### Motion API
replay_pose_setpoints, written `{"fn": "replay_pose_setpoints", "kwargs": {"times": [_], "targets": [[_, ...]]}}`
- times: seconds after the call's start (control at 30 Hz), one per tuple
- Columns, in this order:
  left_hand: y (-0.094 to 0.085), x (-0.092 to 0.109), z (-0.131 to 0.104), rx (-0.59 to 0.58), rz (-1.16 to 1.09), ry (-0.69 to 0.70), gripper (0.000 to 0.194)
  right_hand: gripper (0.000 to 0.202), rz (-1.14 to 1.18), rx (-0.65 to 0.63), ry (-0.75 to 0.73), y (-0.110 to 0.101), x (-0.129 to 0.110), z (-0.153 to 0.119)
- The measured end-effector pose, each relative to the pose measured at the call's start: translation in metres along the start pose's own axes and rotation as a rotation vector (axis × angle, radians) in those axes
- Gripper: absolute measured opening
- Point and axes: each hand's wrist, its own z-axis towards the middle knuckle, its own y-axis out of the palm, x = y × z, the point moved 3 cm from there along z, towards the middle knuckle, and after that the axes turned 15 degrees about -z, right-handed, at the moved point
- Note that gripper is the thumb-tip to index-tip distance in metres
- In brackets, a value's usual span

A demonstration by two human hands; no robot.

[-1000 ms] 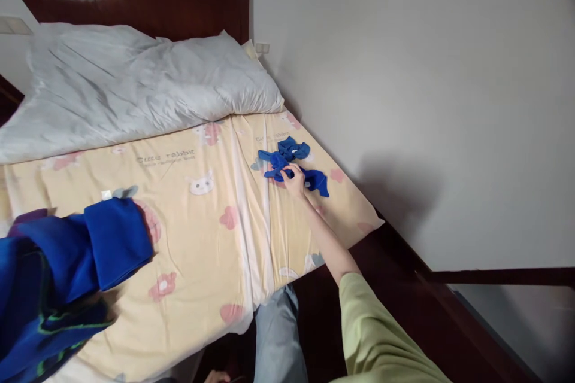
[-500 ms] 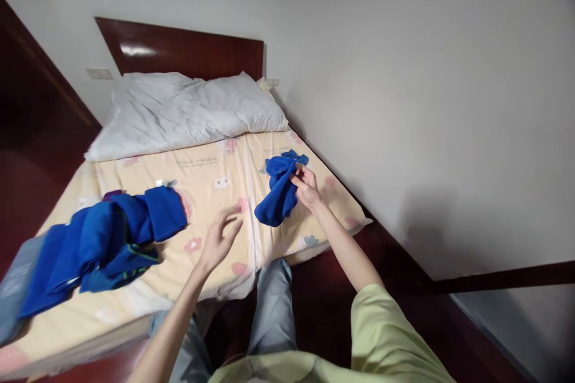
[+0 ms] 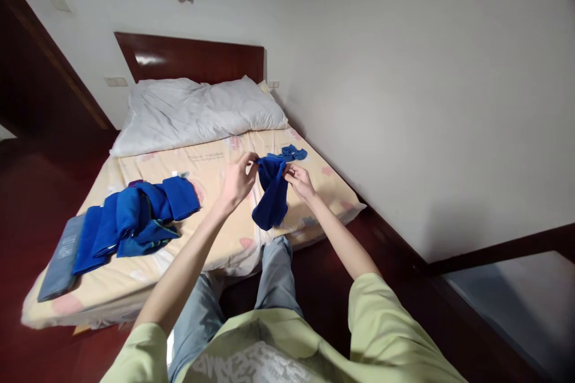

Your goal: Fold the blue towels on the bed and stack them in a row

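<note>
A dark blue cloth (image 3: 272,197) hangs between my two hands above the right part of the bed; its exact kind does not show. My left hand (image 3: 240,178) pinches its upper left corner. The upper right edge is gripped between the thumb and fingers of my right hand (image 3: 299,181). Just behind it, a small crumpled blue cloth piece (image 3: 294,153) lies on the sheet. To the left, several folded blue cloths (image 3: 128,212) lie overlapping in a row, with a grey-blue folded one (image 3: 63,257) at the near end.
The bed (image 3: 215,170) has a cream patterned sheet. A large white pillow (image 3: 197,114) rests against the dark wooden headboard (image 3: 193,58). A white wall (image 3: 404,102) runs along the right side. My legs (image 3: 277,275) stand at the bed's near edge.
My left hand has moved up and right and taken hold of the blue cloth. The cloth now hangs stretched between both hands. The view has shifted slightly.
</note>
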Motion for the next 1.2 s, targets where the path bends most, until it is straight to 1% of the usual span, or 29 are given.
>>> {"fn": "replay_pose_setpoints", "kwargs": {"times": [0.03, 0.1, 0.17, 0.2, 0.23, 0.27, 0.3, 0.37, 0.43, 0.5, 0.6, 0.67, 0.73, 0.8, 0.83, 0.9, 0.93, 0.97, 1.0, 1.03, 1.07, 1.1, 1.13, 1.17, 1.2], "targets": [[-0.006, 0.007, 0.008, 0.022, 0.013, 0.007, 0.014, 0.029, -0.066, 0.070, 0.013, -0.005, 0.001, 0.002], [-0.018, 0.025, 0.025, 0.056, 0.054, 0.050, 0.015, 0.028, -0.208, 0.268, 0.014, -0.013, -0.004, 0.002], [-0.027, 0.047, 0.043, 0.054, 0.130, 0.118, 0.015, 0.027, -0.299, 0.443, -0.073, -0.011, -0.025, -0.005], [-0.029, 0.058, 0.050, 0.036, 0.172, 0.151, 0.015, 0.026, -0.313, 0.484, -0.151, -0.006, -0.040, -0.010], [-0.030, 0.068, 0.056, 0.011, 0.210, 0.180, 0.015, 0.026, -0.307, 0.491, -0.238, 0.002, -0.057, -0.017], [-0.030, 0.078, 0.062, -0.019, 0.242, 0.204, 0.016, 0.025, -0.290, 0.461, -0.313, 0.012, -0.073, -0.023], [-0.030, 0.086, 0.066, -0.049, 0.269, 0.223, 0.016, 0.027, -0.273, 0.402, -0.368, 0.022, -0.089, -0.028], [-0.029, 0.098, 0.071, -0.101, 0.308, 0.248, 0.018, 0.033, -0.264, 0.274, -0.412, 0.043, -0.111, -0.034], [-0.029, 0.106, 0.074, -0.131, 0.332, 0.268, 0.019, 0.038, -0.311, 0.192, -0.410, 0.056, -0.120, -0.034], [-0.033, 0.110, 0.076, -0.138, 0.343, 0.283, 0.020, 0.034, -0.407, 0.180, -0.422, 0.062, -0.117, -0.028], [-0.047, 0.113, 0.080, -0.098, 0.346, 0.293, 0.020, 0.027, -0.547, 0.199, -0.463, 0.060, -0.102, -0.017], [-0.059, 0.113, 0.083, -0.056, 0.339, 0.296, 0.019, 0.027, -0.559, 0.206, -0.449, 0.057, -0.093, -0.012], [-0.069, 0.113, 0.087, -0.029, 0.324, 0.293, 0.017, 0.028, -0.489, 0.164, -0.408, 0.056, -0.090, -0.013], [-0.077, 0.114, 0.089, -0.025, 0.313, 0.286, 0.015, 0.031, -0.415, 0.122, -0.402, 0.058, -0.095, -0.024], [-0.080, 0.114, 0.089, -0.029, 0.311, 0.285, 0.015, 0.034, -0.404, 0.134, -0.422, 0.060, -0.100, -0.033], [-0.084, 0.116, 0.088, -0.034, 0.312, 0.285, 0.014, 0.037, -0.453, 0.214, -0.513, 0.063, -0.108, -0.056], [-0.085, 0.118, 0.087, -0.034, 0.313, 0.283, 0.013, 0.035, -0.502, 0.239, -0.575, 0.065, -0.110, -0.068], [-0.087, 0.119, 0.087, -0.033, 0.312, 0.280, 0.012, 0.030, -0.554, 0.238, -0.632, 0.068, -0.110, -0.079], [-0.088, 0.120, 0.086, -0.032, 0.310, 0.273, 0.012, 0.024, -0.604, 0.213, -0.670, 0.071, -0.107, -0.087], [-0.089, 0.121, 0.086, -0.031, 0.307, 0.263, 0.011, 0.020, -0.644, 0.180, -0.677, 0.074, -0.101, -0.092], [-0.091, 0.122, 0.086, -0.030, 0.305, 0.251, 0.010, 0.022, -0.672, 0.155, -0.650, 0.076, -0.093, -0.094], [-0.092, 0.123, 0.086, -0.027, 0.301, 0.240, 0.010, 0.029, -0.683, 0.141, -0.598, 0.077, -0.082, -0.094], [-0.093, 0.123, 0.086, -0.025, 0.298, 0.231, 0.009, 0.041, -0.677, 0.118, -0.531, 0.078, -0.071, -0.093], [-0.094, 0.123, 0.086, -0.023, 0.296, 0.223, 0.009, 0.052, -0.656, 0.077, -0.459, 0.080, -0.058, -0.091], [-0.095, 0.123, 0.086, -0.022, 0.295, 0.218, 0.008, 0.058, -0.622, 0.009, -0.387, 0.082, -0.045, -0.088]]}}
